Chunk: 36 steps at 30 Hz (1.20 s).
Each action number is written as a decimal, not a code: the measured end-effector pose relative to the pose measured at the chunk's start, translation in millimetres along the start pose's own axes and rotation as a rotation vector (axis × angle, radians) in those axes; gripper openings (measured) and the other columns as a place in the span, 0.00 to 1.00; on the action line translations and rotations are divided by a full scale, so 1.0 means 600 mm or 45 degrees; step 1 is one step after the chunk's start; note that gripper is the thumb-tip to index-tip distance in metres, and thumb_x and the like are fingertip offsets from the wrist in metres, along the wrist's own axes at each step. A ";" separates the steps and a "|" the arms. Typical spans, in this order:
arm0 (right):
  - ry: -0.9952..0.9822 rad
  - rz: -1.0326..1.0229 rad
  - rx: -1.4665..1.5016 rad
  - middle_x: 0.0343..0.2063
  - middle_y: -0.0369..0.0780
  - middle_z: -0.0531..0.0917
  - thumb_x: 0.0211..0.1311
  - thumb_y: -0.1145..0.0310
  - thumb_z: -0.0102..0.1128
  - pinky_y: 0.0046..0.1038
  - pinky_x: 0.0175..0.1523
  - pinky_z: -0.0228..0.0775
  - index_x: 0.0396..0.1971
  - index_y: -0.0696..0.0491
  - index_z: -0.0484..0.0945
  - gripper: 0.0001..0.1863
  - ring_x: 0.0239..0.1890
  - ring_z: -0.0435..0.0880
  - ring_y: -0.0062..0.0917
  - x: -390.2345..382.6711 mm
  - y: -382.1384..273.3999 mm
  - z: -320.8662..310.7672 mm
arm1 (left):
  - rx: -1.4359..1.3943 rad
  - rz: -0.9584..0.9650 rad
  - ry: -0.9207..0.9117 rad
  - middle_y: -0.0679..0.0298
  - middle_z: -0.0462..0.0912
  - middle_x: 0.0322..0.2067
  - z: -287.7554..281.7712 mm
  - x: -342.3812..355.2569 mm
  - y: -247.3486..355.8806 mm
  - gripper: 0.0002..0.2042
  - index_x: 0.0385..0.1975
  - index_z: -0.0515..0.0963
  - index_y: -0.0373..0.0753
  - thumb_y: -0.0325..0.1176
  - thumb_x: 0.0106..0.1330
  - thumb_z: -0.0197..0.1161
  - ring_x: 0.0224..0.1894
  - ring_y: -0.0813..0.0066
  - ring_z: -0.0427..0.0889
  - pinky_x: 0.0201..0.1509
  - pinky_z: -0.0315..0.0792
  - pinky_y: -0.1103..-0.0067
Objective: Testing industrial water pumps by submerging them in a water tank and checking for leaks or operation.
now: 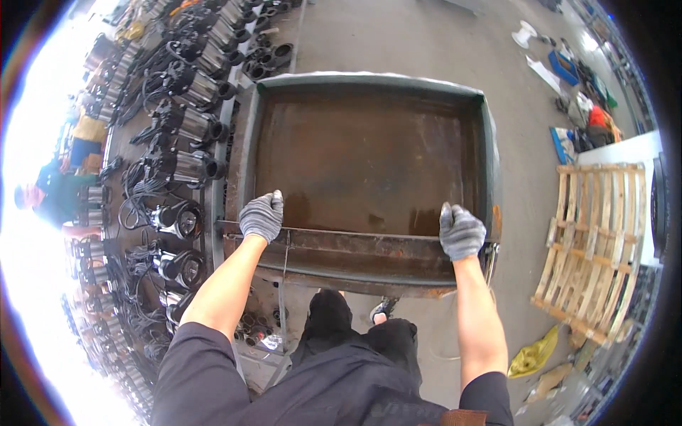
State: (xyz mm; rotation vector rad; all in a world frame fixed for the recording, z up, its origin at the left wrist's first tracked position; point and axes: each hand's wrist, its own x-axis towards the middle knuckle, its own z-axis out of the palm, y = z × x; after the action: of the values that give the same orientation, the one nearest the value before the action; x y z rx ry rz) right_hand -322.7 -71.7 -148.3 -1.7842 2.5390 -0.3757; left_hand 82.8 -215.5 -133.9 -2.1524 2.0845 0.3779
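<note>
A large rectangular metal tank (362, 156) with a rusty brown inside and grey rim fills the middle. A narrow metal bar (355, 234) crosses its near part. My gloved left hand (261, 217) is closed above the bar's left part, and my gloved right hand (462, 231) is closed at the bar's right part. Whatever is inside either fist is hidden. Both gloves are grey. Below the tank's near edge, my legs show in dark clothing.
Rows of steel pumps with black cables (188, 163) line the left, where another person (57, 192) stands at the edge. On the right lie a wooden pallet (590, 248), a yellow bag (533, 355), a blue crate (563, 67) and assorted items on the grey floor (369, 42).
</note>
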 end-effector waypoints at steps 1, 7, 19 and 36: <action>-0.040 0.005 -0.048 0.24 0.45 0.84 0.72 0.50 0.46 0.43 0.34 0.76 0.23 0.50 0.76 0.23 0.27 0.84 0.43 0.013 0.011 0.008 | -0.016 0.024 0.020 0.48 0.85 0.38 0.003 0.005 0.005 0.27 0.38 0.83 0.40 0.53 0.75 0.39 0.44 0.45 0.82 0.50 0.75 0.57; 0.000 0.028 -0.035 0.24 0.48 0.84 0.74 0.48 0.42 0.48 0.38 0.75 0.23 0.50 0.78 0.25 0.30 0.83 0.48 0.105 0.020 0.016 | 0.008 0.021 0.063 0.48 0.84 0.39 -0.010 0.064 0.048 0.28 0.38 0.83 0.40 0.55 0.74 0.38 0.46 0.45 0.82 0.51 0.74 0.56; -0.043 0.067 -0.113 0.30 0.51 0.85 0.74 0.47 0.39 0.49 0.43 0.75 0.34 0.52 0.84 0.28 0.35 0.84 0.51 0.281 0.028 0.031 | -0.036 0.008 0.057 0.48 0.85 0.37 -0.057 0.187 0.120 0.28 0.37 0.83 0.40 0.55 0.75 0.39 0.43 0.45 0.82 0.49 0.75 0.57; 0.142 0.100 -0.099 0.30 0.53 0.84 0.74 0.44 0.39 0.50 0.45 0.74 0.33 0.50 0.84 0.29 0.36 0.83 0.53 0.514 0.034 0.085 | -0.054 0.033 0.021 0.49 0.85 0.41 -0.103 0.421 0.202 0.30 0.38 0.85 0.39 0.58 0.73 0.41 0.47 0.48 0.83 0.54 0.74 0.60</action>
State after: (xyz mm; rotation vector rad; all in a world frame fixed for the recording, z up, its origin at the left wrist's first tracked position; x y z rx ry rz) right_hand -441.6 -361.2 -163.7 -1.7286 2.7260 -0.3899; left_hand -27.2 -480.3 -129.9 -2.1610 2.1334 0.4125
